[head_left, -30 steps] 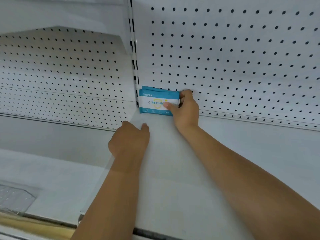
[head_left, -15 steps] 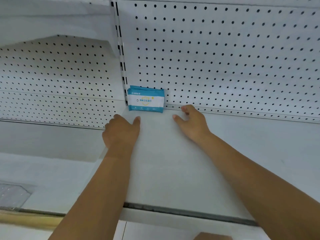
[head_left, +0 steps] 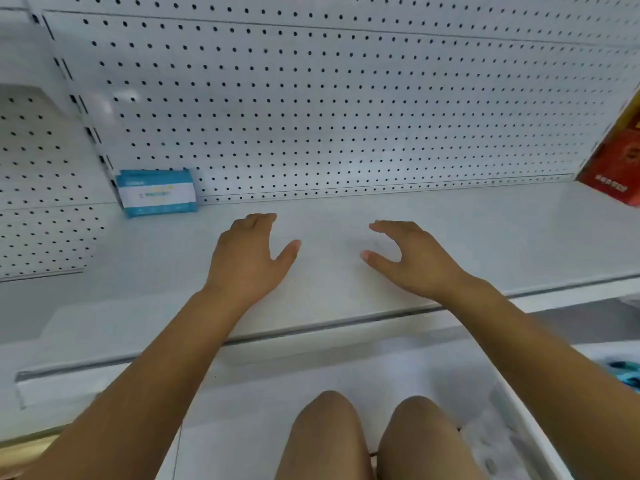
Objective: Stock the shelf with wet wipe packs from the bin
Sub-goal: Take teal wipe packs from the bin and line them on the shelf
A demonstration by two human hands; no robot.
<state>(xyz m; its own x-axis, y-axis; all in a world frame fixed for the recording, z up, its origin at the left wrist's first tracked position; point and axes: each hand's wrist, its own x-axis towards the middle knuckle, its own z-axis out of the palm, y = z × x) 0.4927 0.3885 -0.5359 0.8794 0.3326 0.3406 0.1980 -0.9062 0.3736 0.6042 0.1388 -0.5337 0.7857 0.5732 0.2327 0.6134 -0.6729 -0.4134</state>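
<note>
One blue and white wet wipe pack [head_left: 157, 193] stands upright in the back left corner of the white shelf [head_left: 450, 237], leaning against the pegboard. My left hand [head_left: 247, 258] hovers over the middle of the shelf, fingers loosely bent, holding nothing. My right hand [head_left: 412, 258] is beside it to the right, also loosely bent and empty. Both hands are well clear of the pack. At the right edge, below the shelf, a corner of the bin [head_left: 595, 351] shows blue packs [head_left: 623, 374] inside.
A white pegboard back wall [head_left: 329, 109] rises behind the shelf. Red boxes [head_left: 616, 168] stand at the shelf's far right end. A lower white shelf [head_left: 311, 375] lies beneath, and my knees [head_left: 374, 438] are in front of it.
My right hand let go of the pack and both hands drew back toward me and to the right. The view swung right and down, showing the red boxes, the bin and my knees.
</note>
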